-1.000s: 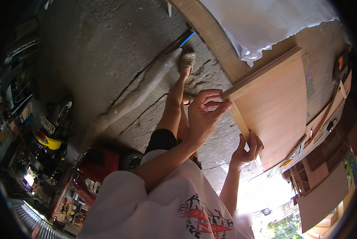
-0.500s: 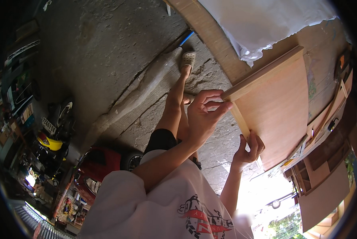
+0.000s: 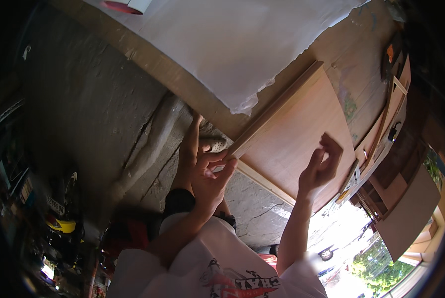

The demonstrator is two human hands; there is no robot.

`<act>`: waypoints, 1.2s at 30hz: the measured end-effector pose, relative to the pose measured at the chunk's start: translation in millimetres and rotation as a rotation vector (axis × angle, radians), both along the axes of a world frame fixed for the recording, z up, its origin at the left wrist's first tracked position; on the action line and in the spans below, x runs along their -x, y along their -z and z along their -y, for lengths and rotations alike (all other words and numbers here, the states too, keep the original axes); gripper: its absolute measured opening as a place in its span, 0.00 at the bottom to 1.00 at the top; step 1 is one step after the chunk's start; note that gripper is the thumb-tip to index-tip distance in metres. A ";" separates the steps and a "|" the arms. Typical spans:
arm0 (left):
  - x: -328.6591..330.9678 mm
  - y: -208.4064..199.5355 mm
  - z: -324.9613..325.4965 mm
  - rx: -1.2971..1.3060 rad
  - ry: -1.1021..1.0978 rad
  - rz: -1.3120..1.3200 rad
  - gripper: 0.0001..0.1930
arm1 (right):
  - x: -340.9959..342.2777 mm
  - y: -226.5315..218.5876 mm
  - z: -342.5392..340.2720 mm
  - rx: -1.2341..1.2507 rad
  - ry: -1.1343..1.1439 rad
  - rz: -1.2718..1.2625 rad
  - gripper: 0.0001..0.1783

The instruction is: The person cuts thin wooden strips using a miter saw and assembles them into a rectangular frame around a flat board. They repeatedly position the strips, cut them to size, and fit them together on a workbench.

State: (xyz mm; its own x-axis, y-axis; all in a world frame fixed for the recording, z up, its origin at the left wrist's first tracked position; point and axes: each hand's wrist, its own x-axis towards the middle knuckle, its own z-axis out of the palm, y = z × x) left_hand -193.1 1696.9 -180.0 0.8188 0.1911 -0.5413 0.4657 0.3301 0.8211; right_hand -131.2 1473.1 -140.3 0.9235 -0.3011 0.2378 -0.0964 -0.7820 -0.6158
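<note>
A flat plywood panel (image 3: 282, 149) with raised wooden strips along two edges rests on the worktable (image 3: 168, 69), its near corner jutting past the table's edge. My left hand (image 3: 210, 184) is closed on that corner, thumb and fingers pinching where the long strip (image 3: 277, 109) meets the near strip (image 3: 264, 180). Above the panel's right part hovers my right hand (image 3: 321, 166). Its fingers are loosely curled with the thumb apart, and I see nothing held in it.
A white sheet (image 3: 217, 49) covers the table's far side, with a white-and-red roll (image 3: 133, 6) on it. Wooden pieces (image 3: 376, 134) lie at the right, near a leaning board (image 3: 411, 223). A yellow-and-black motorcycle (image 3: 61, 223) stands on the concrete floor (image 3: 98, 99) at left.
My right hand has let go of the panel's near strip and risen over the panel. My left hand stays on the corner. The view has shifted, so the table appears farther left.
</note>
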 end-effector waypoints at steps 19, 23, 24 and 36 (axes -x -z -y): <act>-9.4 -20.5 -10.5 -0.031 0.082 -0.219 0.17 | -149.6 48.8 23.5 -0.208 0.028 -0.127 0.14; -8.2 -19.6 -13.1 -0.130 0.129 -0.219 0.17 | -149.0 47.9 22.8 -0.186 0.026 -0.151 0.15; -7.9 -19.7 -13.9 -0.160 0.143 -0.220 0.17 | -148.5 47.9 22.5 -0.186 0.030 -0.153 0.15; -18.0 -25.8 -13.7 0.029 0.165 -0.258 0.22 | -146.3 55.5 23.5 -0.423 0.064 -0.086 0.17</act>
State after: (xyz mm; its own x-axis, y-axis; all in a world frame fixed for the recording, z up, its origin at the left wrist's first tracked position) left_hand -175.1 1710.6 -154.2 0.6725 0.0486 -0.7385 0.7068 0.2539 0.6603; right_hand 15.1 1449.6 -195.7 0.9106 -0.4133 0.0045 -0.2014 -0.4531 -0.8684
